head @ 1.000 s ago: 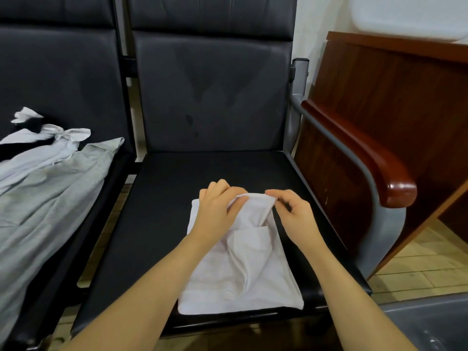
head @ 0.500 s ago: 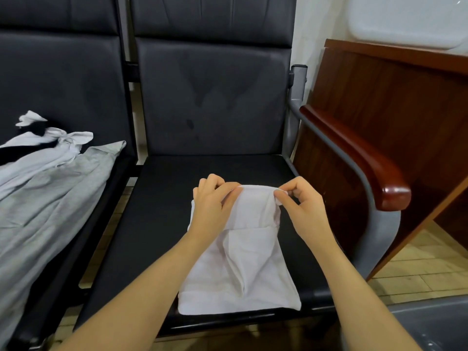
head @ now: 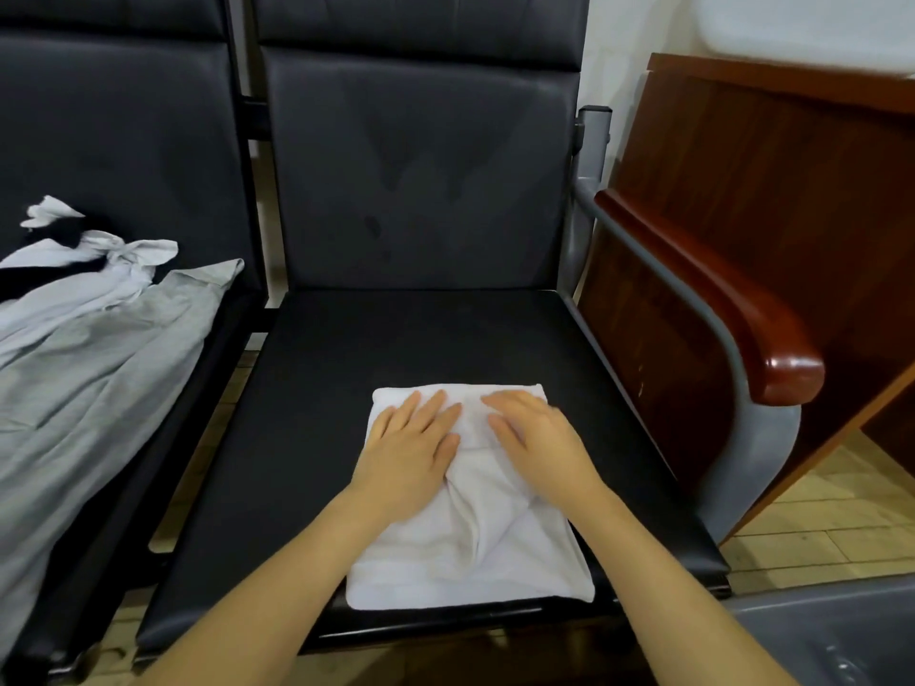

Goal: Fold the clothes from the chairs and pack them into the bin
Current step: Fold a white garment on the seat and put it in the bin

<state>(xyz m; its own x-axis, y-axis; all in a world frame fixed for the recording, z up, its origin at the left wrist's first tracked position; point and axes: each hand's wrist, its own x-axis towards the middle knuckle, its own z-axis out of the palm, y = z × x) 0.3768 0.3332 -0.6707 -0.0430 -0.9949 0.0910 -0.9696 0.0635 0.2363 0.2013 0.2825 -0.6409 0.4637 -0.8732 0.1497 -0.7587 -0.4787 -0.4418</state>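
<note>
A white garment (head: 475, 547), folded into a rough rectangle, lies on the front of the black chair seat (head: 346, 368). My left hand (head: 411, 448) rests flat on its upper left part, fingers spread. My right hand (head: 539, 443) lies flat on its upper right part, fingers apart. Neither hand grips the cloth. A crease runs down the middle of the garment between my hands. A grey bin's (head: 832, 631) corner shows at the bottom right.
On the left chair lies an unfolded heap: a grey garment (head: 89, 368), a white one (head: 99, 259) and something black (head: 44, 274). A wooden armrest (head: 718, 299) on a grey metal frame bounds the seat on the right, with a wooden desk panel (head: 772, 180) behind it.
Both hands have let go of the garment's top edge, which they pinched and lifted before. That edge now lies folded down, and both palms are flat on the cloth.
</note>
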